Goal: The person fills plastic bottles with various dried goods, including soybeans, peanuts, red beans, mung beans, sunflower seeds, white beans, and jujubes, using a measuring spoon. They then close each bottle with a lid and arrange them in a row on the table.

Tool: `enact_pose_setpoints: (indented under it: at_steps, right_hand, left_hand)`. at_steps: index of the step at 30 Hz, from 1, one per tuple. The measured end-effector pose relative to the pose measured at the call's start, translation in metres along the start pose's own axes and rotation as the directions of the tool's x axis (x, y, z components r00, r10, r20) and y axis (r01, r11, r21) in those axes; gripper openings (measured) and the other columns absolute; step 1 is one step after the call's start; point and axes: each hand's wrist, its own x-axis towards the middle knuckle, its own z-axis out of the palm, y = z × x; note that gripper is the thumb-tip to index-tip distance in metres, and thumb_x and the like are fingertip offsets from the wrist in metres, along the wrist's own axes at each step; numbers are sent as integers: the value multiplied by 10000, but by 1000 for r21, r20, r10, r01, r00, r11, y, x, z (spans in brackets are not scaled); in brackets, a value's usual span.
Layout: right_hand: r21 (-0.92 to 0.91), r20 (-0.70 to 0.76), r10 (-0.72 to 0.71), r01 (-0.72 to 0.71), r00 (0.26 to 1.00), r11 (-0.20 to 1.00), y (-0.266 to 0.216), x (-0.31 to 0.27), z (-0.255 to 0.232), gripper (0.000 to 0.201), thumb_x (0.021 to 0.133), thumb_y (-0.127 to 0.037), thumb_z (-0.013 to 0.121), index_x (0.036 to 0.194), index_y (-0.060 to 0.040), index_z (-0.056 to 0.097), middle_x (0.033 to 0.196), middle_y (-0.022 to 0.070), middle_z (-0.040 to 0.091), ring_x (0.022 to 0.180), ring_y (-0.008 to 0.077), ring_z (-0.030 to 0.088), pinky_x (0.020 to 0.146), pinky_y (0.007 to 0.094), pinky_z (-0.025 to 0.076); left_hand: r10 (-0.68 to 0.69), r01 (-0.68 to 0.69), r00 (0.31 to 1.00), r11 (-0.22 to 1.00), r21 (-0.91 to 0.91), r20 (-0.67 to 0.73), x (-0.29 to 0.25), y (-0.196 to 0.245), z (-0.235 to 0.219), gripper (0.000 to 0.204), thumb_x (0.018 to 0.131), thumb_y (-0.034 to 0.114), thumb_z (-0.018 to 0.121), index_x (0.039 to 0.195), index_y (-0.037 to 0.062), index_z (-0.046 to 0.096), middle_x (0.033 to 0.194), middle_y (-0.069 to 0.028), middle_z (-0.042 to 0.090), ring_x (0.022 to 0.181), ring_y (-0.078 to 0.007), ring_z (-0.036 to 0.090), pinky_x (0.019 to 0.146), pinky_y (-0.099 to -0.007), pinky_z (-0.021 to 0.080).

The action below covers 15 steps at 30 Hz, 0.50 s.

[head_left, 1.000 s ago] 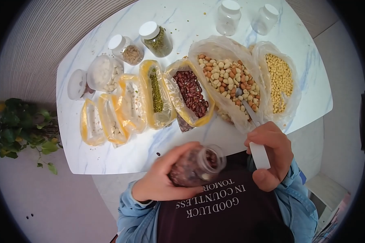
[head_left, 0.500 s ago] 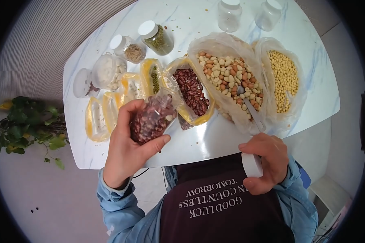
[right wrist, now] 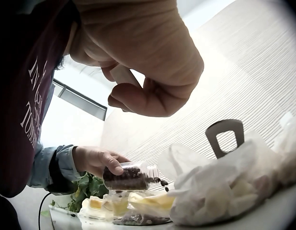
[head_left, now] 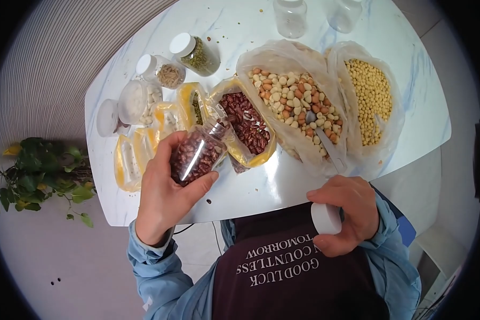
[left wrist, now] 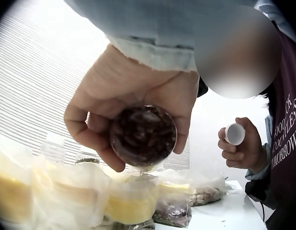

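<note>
My left hand (head_left: 160,194) grips a clear jar (head_left: 196,156) of dark red beans, tilted so its open mouth lies over the near-left rim of the yellow-edged bag (head_left: 266,156) of red beans. From the right wrist view, several beans (right wrist: 163,184) are dropping out of the jar's mouth (right wrist: 152,173). The left wrist view looks straight at the jar's round base (left wrist: 144,136). Off to the right, in front of the apron, my right hand (head_left: 357,210) holds a white screw lid (head_left: 326,218) between thumb and fingers.
Right of the red beans stand a large bag of mixed nuts (head_left: 288,90) with a scoop (head_left: 329,152) in it, and a bag of yellow beans (head_left: 368,98). Lidded jars, including one of green beans (head_left: 200,58), line the back left. One loose bean (head_left: 208,201) lies near the table's front edge.
My left hand has carried the jar leftward and up from before the apron, turning its mouth towards the red-bean bag. The right hand keeps the lid, shifted slightly left.
</note>
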Motion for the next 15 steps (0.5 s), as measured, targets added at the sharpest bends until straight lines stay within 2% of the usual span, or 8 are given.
enact_pose_setpoints:
  at_steps: [9, 15]
  right_hand:
    - [-10, 17, 9, -9, 1000, 1000, 0, 0, 1, 471, 678, -256, 761, 1012, 41, 613, 627, 74, 543, 477, 182, 533, 408, 275, 386]
    - [-8, 21, 14, -14, 1000, 1000, 1, 0, 1, 472, 680, -257, 762, 1015, 39, 612, 632, 75, 547, 479, 185, 537, 410, 277, 390]
  left_hand:
    - [-18, 18, 1000, 1000, 0, 22, 0, 2, -1, 665, 685, 198, 802, 1215, -29, 472, 970, -164, 655, 856, -230, 661, 771, -316, 511]
    - [-5, 1, 999, 997, 73, 53, 3, 8, -3, 654, 688, 213, 803, 1204, -45, 493, 971, -167, 655, 856, -242, 658, 767, -318, 508]
